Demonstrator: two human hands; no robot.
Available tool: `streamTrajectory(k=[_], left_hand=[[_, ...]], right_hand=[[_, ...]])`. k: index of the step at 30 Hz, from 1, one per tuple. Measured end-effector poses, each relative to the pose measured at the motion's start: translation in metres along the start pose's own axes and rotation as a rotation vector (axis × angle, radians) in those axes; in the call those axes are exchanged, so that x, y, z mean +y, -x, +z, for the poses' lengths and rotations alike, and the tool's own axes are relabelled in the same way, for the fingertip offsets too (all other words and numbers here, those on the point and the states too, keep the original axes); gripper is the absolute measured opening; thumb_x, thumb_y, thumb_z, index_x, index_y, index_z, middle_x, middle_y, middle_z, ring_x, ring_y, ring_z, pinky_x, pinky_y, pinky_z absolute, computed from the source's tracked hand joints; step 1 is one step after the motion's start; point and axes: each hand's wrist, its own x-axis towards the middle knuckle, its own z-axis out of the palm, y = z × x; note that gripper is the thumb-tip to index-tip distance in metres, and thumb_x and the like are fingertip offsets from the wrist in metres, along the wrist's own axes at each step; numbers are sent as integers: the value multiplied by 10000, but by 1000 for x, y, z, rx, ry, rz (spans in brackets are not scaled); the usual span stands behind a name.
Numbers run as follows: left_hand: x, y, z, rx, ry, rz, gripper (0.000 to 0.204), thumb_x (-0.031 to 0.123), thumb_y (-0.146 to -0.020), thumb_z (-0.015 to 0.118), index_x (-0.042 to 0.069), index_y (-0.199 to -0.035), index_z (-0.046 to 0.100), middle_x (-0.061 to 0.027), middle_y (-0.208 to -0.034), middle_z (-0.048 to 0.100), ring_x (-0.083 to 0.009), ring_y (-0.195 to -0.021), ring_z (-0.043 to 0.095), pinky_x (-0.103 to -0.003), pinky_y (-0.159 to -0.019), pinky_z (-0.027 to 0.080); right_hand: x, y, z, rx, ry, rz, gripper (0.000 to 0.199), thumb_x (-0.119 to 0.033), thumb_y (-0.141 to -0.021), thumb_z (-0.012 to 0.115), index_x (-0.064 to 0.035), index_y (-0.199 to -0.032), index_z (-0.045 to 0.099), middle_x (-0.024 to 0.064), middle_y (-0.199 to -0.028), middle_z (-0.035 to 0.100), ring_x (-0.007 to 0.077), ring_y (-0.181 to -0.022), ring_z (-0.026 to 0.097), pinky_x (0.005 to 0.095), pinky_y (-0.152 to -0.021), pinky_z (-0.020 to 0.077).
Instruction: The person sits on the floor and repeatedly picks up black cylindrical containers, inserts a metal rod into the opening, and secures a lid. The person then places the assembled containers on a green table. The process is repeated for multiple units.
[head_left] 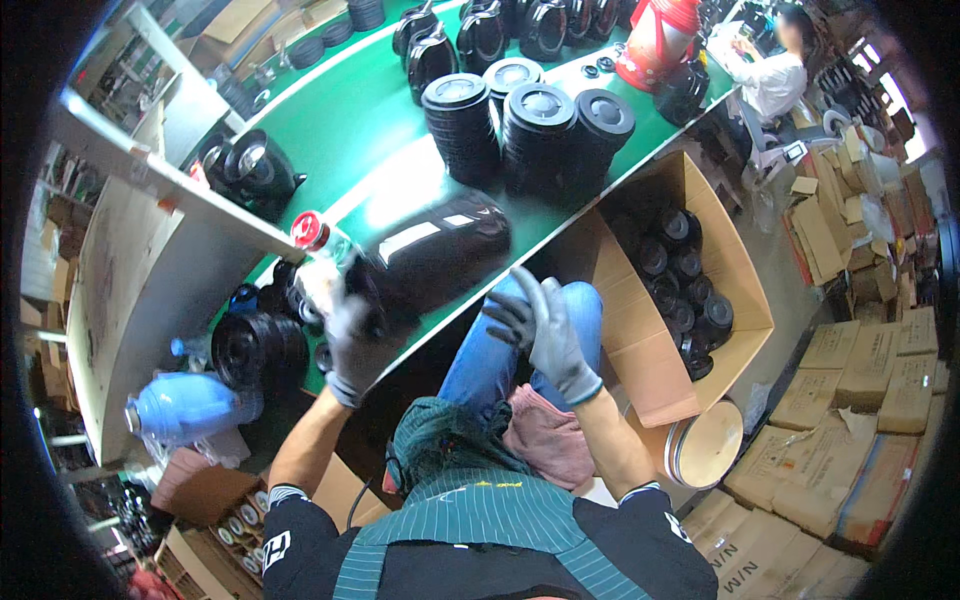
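A big shiny black jar (435,250) lies on its side on the green table (370,205), right by the near edge.
The jar is long, and its long way runs nearly along that near edge; its round, smooth end points right and away from the person, and its other end is by the left hand (358,345). That gray-gloved hand is blurry, so I cannot tell if its fingers are clamped on the jar or not. The right hand (545,335), gray-gloved too, is up just off the near edge, its fingers apart with nothing in them. A red cap (310,231) is near the jar's left end. Stacks of black lids (540,135) stand behind the jar.
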Motion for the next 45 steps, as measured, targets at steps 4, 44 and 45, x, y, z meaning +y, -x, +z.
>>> streamTrajectory(k=[4, 44, 45], left_hand=[[-89, -114, 14, 205, 1, -371, 595, 254, -746, 975, 19, -1228, 716, -185, -1178, 679, -362, -1036, 686, -440, -929, 548], [95, 108, 176, -1227, 268, 169, 909, 300, -774, 886, -5, -1542, 506, -231, -1197, 740, -390, -1135, 689, -483, -1127, 452], [93, 105, 172, -1205, 288, 203, 877, 258, -769, 881, 16, -1532, 523, -218, -1166, 751, -391, -1102, 696, -473, -1101, 469]], right_hand=[[23, 5, -49, -244, 112, -67, 582, -459, -1171, 417, -86, -1611, 498, 123, -1498, 620, 250, -1388, 613, 421, -1168, 480], [77, 227, -174, 478, 1089, -23, 825, -321, -852, 890, -62, -1566, 567, 188, -1500, 659, 326, -1355, 657, 427, -1137, 510], [69, 231, -166, 472, 1088, -81, 827, -332, -855, 887, -62, -1568, 565, 190, -1502, 657, 335, -1347, 661, 432, -1129, 514]])
